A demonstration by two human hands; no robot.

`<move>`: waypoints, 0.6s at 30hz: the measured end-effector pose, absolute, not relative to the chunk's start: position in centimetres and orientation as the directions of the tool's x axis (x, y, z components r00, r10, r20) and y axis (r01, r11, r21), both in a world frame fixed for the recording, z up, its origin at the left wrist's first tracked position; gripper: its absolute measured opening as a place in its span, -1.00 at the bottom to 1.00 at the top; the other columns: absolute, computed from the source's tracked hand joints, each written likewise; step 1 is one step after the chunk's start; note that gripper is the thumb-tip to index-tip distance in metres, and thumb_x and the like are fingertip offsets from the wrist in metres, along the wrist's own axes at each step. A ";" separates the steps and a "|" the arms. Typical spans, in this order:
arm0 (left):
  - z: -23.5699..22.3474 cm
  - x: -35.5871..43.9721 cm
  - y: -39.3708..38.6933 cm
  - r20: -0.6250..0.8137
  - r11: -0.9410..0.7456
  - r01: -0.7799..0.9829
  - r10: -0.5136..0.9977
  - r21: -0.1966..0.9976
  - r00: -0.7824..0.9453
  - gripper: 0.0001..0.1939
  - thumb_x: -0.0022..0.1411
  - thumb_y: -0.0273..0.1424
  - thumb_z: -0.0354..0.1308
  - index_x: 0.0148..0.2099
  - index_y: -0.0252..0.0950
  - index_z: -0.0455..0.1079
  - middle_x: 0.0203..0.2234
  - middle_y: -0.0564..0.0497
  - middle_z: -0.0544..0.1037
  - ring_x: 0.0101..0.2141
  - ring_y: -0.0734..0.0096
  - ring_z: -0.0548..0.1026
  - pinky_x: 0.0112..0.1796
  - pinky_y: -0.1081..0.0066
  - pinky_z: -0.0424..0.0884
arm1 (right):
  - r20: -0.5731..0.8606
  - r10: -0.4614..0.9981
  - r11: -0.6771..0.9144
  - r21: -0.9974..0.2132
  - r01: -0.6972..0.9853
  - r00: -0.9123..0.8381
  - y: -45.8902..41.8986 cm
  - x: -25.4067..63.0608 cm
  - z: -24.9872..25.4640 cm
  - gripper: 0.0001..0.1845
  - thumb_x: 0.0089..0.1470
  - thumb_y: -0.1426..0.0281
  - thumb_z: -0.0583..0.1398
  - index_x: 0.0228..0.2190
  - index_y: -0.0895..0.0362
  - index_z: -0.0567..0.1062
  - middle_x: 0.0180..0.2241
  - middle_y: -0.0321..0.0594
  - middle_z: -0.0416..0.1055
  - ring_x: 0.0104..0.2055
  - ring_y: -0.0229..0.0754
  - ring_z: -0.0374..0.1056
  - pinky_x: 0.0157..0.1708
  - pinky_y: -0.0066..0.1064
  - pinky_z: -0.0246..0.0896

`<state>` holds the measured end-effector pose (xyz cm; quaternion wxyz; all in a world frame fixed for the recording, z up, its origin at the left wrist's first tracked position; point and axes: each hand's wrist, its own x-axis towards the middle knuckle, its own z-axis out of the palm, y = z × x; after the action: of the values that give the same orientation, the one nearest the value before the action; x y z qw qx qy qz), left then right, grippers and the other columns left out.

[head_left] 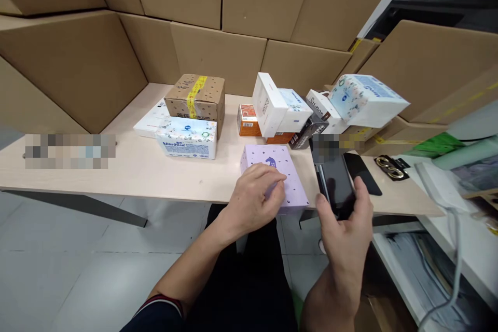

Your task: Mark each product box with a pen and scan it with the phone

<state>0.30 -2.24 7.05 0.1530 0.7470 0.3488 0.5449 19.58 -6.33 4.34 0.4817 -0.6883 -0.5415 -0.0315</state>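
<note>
My left hand [257, 196] rests at the near left edge of a lilac box [292, 182] with a dark purple animal figure on its top. Its fingers are curled in, and I see nothing between them. To the right, my right hand [345, 228] grips a dark smartphone [337, 187] by its lower end, thumb on one side and fingers on the other. The phone is tilted up over the table's front edge, its far end partly blurred out. Beyond it lies a flat black piece [362, 174] on the table.
Tissue packs [187, 138], a taped brown carton [196, 96] and a white box [268, 106] stand farther back. Stacked at right are another tissue pack [365, 101] and a dark box [307, 132]. Cardboard walls [218, 57] enclose the table [194, 179]. A gold ornament [390, 167] lies right.
</note>
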 end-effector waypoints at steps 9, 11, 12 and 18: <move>5.5 0.6 -2.2 0.703 -0.676 0.403 0.704 0.617 0.104 -0.55 0.37 -0.48 0.02 0.28 -0.28 0.26 0.07 -0.22 0.54 0.01 0.21 0.56 0.04 0.16 0.53 | 0.699 0.681 0.243 -0.495 0.834 0.217 -5.9 14.7 4.0 -0.17 0.13 0.14 0.27 0.33 0.07 0.17 0.17 0.13 0.29 0.22 0.17 0.24 0.16 0.16 0.20; 5.3 0.7 -2.3 0.705 -0.670 0.417 0.703 0.614 0.093 -0.52 0.38 -0.46 0.01 0.32 -0.28 0.22 0.11 -0.25 0.51 0.04 0.19 0.55 0.06 0.14 0.52 | 0.711 0.674 0.249 -0.473 0.845 0.200 -5.9 14.3 3.8 -0.18 0.13 0.15 0.28 0.33 0.09 0.17 0.16 0.15 0.30 0.21 0.17 0.25 0.15 0.16 0.20; 5.2 0.8 -2.3 0.705 -0.666 0.425 0.704 0.613 0.085 -0.51 0.38 -0.46 0.00 0.33 -0.28 0.20 0.12 -0.26 0.50 0.06 0.17 0.54 0.08 0.11 0.51 | 0.717 0.669 0.251 -0.464 0.850 0.194 -5.9 14.2 3.8 -0.18 0.13 0.15 0.28 0.33 0.10 0.17 0.15 0.16 0.30 0.20 0.18 0.25 0.15 0.16 0.21; 5.1 1.0 -2.3 0.681 -0.642 0.435 0.727 0.631 0.085 -0.48 0.39 -0.41 0.00 0.35 -0.33 0.16 0.17 -0.32 0.45 0.14 0.06 0.47 0.14 0.00 0.44 | 0.722 0.667 0.246 -0.449 0.859 0.186 -6.0 14.1 3.9 -0.21 0.15 0.15 0.26 0.32 0.10 0.18 0.15 0.18 0.28 0.20 0.19 0.24 0.14 0.18 0.20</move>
<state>1.03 -2.28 5.08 0.1338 0.7242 0.4013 0.5446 14.05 -6.00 3.92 0.4757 -0.6055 -0.6300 -0.1009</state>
